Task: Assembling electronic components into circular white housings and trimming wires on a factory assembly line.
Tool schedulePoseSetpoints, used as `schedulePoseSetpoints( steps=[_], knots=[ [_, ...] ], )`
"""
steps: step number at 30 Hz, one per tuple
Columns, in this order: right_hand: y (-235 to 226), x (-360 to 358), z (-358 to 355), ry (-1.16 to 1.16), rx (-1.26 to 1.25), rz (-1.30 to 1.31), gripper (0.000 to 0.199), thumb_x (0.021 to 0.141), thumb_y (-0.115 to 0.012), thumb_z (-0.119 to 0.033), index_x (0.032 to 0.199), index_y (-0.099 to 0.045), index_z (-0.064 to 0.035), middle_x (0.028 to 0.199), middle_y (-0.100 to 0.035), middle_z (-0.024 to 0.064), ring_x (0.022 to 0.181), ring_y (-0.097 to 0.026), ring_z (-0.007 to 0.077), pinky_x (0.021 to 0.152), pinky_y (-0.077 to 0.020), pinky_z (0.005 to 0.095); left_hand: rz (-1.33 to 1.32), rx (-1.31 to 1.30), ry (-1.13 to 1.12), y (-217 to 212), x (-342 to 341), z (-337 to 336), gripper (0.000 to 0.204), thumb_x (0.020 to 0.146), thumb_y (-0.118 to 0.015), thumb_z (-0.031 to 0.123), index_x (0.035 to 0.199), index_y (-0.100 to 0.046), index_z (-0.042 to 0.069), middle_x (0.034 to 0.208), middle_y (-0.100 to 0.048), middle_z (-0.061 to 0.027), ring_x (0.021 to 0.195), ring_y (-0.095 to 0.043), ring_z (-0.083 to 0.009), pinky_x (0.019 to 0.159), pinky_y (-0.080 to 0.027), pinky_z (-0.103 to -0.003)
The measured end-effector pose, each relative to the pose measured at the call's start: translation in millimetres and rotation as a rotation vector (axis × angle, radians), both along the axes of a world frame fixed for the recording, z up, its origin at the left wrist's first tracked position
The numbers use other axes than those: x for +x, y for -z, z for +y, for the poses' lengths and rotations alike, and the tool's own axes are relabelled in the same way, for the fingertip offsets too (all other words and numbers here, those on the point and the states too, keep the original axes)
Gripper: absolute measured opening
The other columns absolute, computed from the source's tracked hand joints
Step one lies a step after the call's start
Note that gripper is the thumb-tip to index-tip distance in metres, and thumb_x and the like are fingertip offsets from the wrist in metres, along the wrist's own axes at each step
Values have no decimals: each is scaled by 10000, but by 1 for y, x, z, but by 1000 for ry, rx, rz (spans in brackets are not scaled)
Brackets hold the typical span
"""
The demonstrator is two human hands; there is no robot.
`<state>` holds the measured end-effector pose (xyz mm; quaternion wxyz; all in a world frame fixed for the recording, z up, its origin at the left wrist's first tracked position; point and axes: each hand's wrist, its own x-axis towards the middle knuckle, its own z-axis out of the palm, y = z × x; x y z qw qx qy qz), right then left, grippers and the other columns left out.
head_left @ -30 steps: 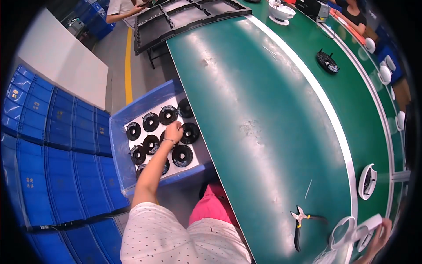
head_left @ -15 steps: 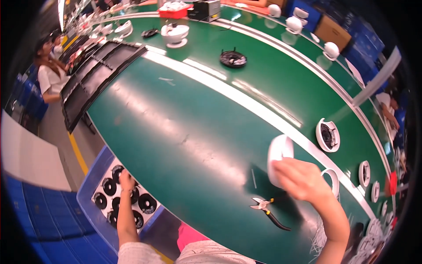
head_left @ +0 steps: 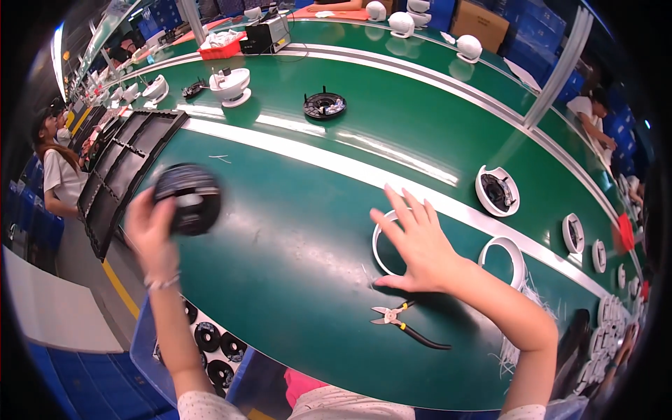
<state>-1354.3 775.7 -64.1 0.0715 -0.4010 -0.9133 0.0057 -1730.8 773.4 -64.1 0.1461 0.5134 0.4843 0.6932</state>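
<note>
Left hand (head_left: 151, 227) grips disc (head_left: 201, 210); green table (head_left: 294, 301) gleams; crates (head_left: 537, 33) beyond.

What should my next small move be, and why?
Perhaps bring the left hand rightward, toward the white ring partly hidden by the right hand: the left hand holds a round black part off to the left, while the right is spread open.

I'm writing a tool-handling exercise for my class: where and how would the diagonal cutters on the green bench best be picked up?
Probably by the black handle of the diagonal cutters, coming from the right and above: they lie flat, open cutting jaws pointing left, with the handles spreading rightward, away from the blades. The open right hand hovers close by.
</note>
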Motion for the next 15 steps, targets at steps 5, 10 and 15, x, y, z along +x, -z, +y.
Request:
schedulePoseSetpoints(
  steps=[5, 10, 15],
  knots=[
    [20, 1, 17, 211, -365, -27, 1179, 491, -784, -463, 1353, -106, -30, 1373, -144, 246, 1257, -161, 451, 988, -160, 607, -185, -507, 813, 8, 110, 60, 322, 744, -641, 20, 1046, -560, -58, 958, -612, -91, 851, -573, -128, 774, -460, -245],
    [11, 2, 14, 244, -395, -137, 1247, 454, -820, -396, 1364, -41, -51, 1391, -104, 231, 1288, -100, 414, 1014, -142, 575, -146, -668, 1002, 18, 130, 79, 272, 824, -567, 93, 1062, -564, -39, 966, -620, -78, 838, -593, -119, 749, -474, -237],
    [10, 20, 24, 182, -524, -124, 1230, 420, -829, -230, 1372, -64, -95, 1425, -76, 155, 1307, -41, 388, 1036, -110, 552, -189, -785, 1011, 28, 137, 96, 247, 840, -552, 138, 1012, -594, -34, 932, -628, -72, 815, -585, -99, 747, -464, -230]
  ],
)
